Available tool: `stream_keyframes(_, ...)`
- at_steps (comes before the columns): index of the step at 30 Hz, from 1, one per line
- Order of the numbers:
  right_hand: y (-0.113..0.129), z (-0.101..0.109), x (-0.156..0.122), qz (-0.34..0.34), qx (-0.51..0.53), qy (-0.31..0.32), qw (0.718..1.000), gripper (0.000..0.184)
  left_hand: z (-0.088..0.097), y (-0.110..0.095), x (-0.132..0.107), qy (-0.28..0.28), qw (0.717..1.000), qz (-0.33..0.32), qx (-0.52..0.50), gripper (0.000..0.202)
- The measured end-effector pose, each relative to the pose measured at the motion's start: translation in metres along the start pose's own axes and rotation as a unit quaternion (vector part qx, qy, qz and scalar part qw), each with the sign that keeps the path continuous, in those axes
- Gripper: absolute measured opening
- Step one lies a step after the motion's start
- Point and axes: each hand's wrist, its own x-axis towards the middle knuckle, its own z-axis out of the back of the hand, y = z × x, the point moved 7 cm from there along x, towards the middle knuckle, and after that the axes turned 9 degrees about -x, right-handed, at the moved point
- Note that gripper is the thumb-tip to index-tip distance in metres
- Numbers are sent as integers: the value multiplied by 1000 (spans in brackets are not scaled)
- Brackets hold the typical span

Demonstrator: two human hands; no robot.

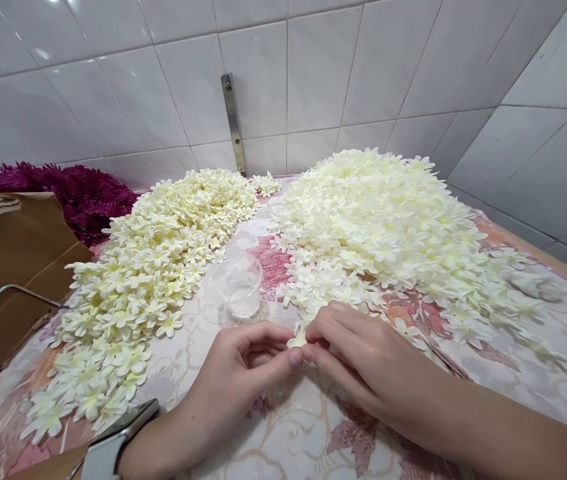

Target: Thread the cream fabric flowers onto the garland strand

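Note:
Both hands meet low in the middle of the head view, pinching one small white artificial flower [297, 337] between them. My left hand [243, 367] has thumb and index finger closed at the flower's left side. From the right, my right hand [363, 347] grips the same flower with thumb and fingertips, partly covering it. Just beyond the left hand stands a small clear plastic cup [241, 293]. A pile of cream flowers [178, 227] spreads to the left, and a larger pile of white flowers [373, 213] rises behind the right hand.
A patterned tablecloth [283, 440] covers the table. Left are a brown cardboard box [18, 267], a bent metal rod [13, 288] and purple flowers [78, 193]. A tiled wall [323, 73] with a metal bracket [233, 123] closes off the back. My left wrist wears a watch [118, 437].

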Motion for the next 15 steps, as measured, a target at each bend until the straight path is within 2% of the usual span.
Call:
stream_keyframes(3,-2,-2,1,-37,53,46,997,21,-1,-4,0,18,1000,-18,19,10)
stream_keyframes(7,-4,-2,0,-66,75,62,993,24,-1,-6,-2,33,998,-37,36,7)
stream_keyframes(12,-9,-2,-1,-74,82,50,993,23,-6,5,-5,73,997,-3,-24,17)
stream_keyframes(15,-7,-1,0,-55,77,41,995,25,-5,8,-5,65,998,6,-14,18)
